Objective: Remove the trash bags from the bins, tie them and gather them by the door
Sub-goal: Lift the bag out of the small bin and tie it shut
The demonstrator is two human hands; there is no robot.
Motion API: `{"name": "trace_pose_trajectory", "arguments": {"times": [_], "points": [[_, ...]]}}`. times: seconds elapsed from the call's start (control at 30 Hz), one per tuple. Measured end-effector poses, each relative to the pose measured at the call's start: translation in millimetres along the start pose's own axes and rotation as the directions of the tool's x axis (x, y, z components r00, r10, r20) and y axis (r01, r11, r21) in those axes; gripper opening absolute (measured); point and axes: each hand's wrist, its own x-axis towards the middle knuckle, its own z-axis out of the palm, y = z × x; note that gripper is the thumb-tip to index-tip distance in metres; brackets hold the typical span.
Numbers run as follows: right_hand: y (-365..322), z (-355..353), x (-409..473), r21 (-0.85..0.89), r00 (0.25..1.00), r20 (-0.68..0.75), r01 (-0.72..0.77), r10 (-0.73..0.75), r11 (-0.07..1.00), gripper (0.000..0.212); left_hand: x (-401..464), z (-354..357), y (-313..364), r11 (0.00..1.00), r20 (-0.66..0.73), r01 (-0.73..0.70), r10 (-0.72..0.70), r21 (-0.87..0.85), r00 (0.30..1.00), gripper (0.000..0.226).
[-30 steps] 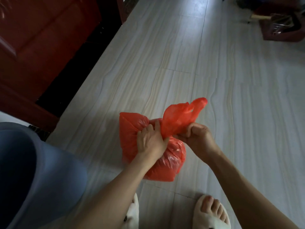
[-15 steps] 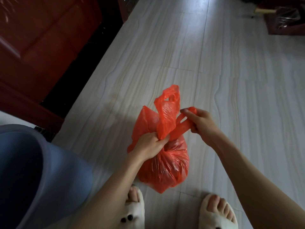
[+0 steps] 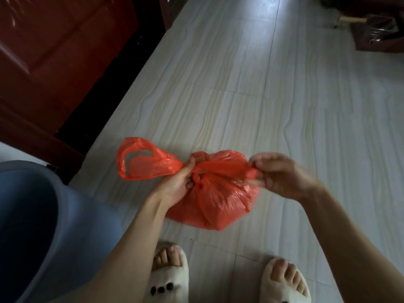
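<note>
The thin orange plastic trash bag (image 3: 214, 193) rests on the pale wood-grain tile floor (image 3: 240, 95), directly ahead of the person's two feet in white open-toe slippers (image 3: 169, 278). The bag is out of the bin: the round blue-grey plastic bin (image 3: 32, 226) stands at the lower left, apart from the bag, with its interior in shadow. A dark red wooden door (image 3: 54, 51) occupies the upper left, near the bag.

Step in hand: tying. Judged from the layout, the two handle loops are crossed over the bag mouth and are being drawn apart to set a knot.

Left hand (image 3: 177, 184): fingers curled round the gathered neck of the bag at the crossing point. One handle loop (image 3: 140, 162) fans out to the left of this hand, slack and open.

Right hand (image 3: 275, 173): fingers pinch the end of the other handle strip, which runs taut from the crossing point to the right. The hand is blurred, so the exact finger placement cannot be read.

Next move, as a judgement: pull both handles outward until the crossing seats tight against the neck, then form a second crossing to lock it. Thin film may stretch or tear under a sharp pull; tension should be applied evenly. The tied bag is then to be placed by the door.
</note>
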Motion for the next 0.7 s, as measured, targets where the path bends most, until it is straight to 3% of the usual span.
{"name": "trace_pose_trajectory", "arguments": {"times": [0.07, 0.13, 0.27, 0.37, 0.43, 0.47, 0.5, 0.53, 0.57, 0.63, 0.7], "points": [[16, -11, -6, -0.144, 0.979, 0.019, -0.198, 0.203, 0.970, 0.027, -1, -3, -1, 0.996, -0.061, -0.013, 0.007, -0.086, 0.998, 0.021], [30, -19, -8, -0.282, 0.936, -0.048, -0.349, 0.350, 0.894, 0.018, 0, 0, -3, 0.995, -0.105, -0.014, 0.004, -0.097, 0.994, 0.020], [40, -30, -12, -0.385, 0.901, -0.176, -0.433, 0.396, 0.815, 0.018, 0, 4, -2, 0.993, -0.190, -0.082, 0.097, 0.084, 0.977, 0.032], [39, -34, -5, -0.397, 0.864, -0.483, -0.363, 0.145, 0.843, 0.023, -5, 13, 0, 0.882, -0.098, -0.152, 0.217, 0.446, 0.971, 0.031], [34, -32, 4, -0.419, 0.716, -0.683, -0.224, -0.143, 0.880, 0.018, -10, 22, -1, 0.694, 0.038, -0.177, 0.211, 0.698, 0.977, 0.013], [32, -32, 9, -0.467, 0.662, -0.703, -0.155, -0.260, 0.870, 0.017, -14, 27, -1, 0.602, 0.060, -0.181, 0.215, 0.778, 0.975, 0.023], [29, -32, 13, -0.539, 0.662, -0.663, -0.098, -0.350, 0.837, 0.020, -18, 29, -2, 0.560, 0.095, -0.224, 0.251, 0.797, 0.963, 0.023], [27, -29, 17, -0.616, 0.712, -0.569, -0.037, -0.412, 0.787, 0.026, -20, 32, -2, 0.536, 0.154, -0.299, 0.298, 0.790, 0.942, 0.008], [27, -25, 20, -0.687, 0.785, -0.443, 0.013, -0.433, 0.727, 0.034, -20, 34, -3, 0.484, 0.215, -0.366, 0.339, 0.795, 0.916, 0.010], [33, -13, 25, -0.800, 0.917, -0.204, 0.046, -0.344, 0.598, 0.044, -21, 35, -4, 0.324, 0.335, -0.461, 0.376, 0.826, 0.864, 0.014], [44, -7, 29, -0.906, 0.956, -0.053, 0.075, -0.288, 0.416, 0.042, -23, 37, -4, 0.167, 0.387, -0.497, 0.440, 0.852, 0.810, 0.025]]}}
